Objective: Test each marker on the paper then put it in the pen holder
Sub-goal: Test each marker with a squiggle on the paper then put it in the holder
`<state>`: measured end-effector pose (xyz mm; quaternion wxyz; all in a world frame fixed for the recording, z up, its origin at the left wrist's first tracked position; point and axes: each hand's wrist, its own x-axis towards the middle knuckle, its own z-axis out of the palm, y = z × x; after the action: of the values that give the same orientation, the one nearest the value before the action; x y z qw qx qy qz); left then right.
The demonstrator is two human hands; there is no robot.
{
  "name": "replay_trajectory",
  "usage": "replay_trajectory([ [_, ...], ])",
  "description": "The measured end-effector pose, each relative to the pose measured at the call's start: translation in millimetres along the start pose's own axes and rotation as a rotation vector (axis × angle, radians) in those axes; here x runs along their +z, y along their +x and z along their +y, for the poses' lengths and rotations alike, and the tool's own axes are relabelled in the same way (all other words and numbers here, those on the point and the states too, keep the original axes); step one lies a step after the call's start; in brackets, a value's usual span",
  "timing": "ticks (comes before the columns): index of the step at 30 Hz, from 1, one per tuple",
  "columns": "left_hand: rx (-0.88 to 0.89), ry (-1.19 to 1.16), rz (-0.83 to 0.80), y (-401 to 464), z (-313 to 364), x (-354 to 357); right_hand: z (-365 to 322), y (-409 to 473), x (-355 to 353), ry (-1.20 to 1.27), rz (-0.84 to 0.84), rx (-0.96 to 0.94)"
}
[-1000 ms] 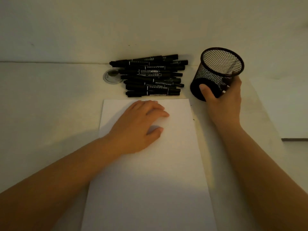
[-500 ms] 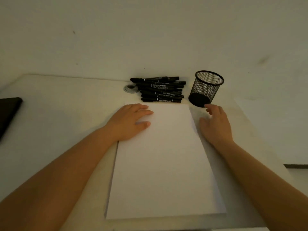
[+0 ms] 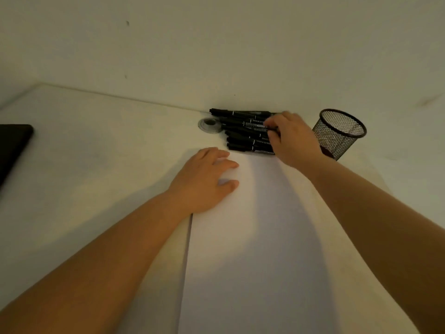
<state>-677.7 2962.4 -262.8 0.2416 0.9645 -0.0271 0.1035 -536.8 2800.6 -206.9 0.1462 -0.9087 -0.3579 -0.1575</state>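
Black plastic markers piled at wall on pale counter | right hand grip pinching one barrel | left hand flat on white paper sheet | advice: lift one clear, don't scatter pile | black mesh pen holder beside, empty-looking.

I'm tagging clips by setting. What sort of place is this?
Probably a home or office desk: a plain pale tabletop against a bare wall, with a black wire-mesh pen holder and a white paper sheet.

Office desk: markers, mesh pen holder.
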Motion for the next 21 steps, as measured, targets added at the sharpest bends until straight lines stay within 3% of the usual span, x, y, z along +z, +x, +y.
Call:
replay_trajectory([
  [5,-0.039,-0.030,-0.011,-1,0,0,3,37,23,-0.034,0.040,0.058],
  [13,-0.060,-0.058,-0.001,-1,2,-2,17,65,44,-0.231,-0.027,0.064],
  [21,-0.057,-0.052,0.016,-1,2,-3,14,68,52,-0.230,0.006,0.070],
])
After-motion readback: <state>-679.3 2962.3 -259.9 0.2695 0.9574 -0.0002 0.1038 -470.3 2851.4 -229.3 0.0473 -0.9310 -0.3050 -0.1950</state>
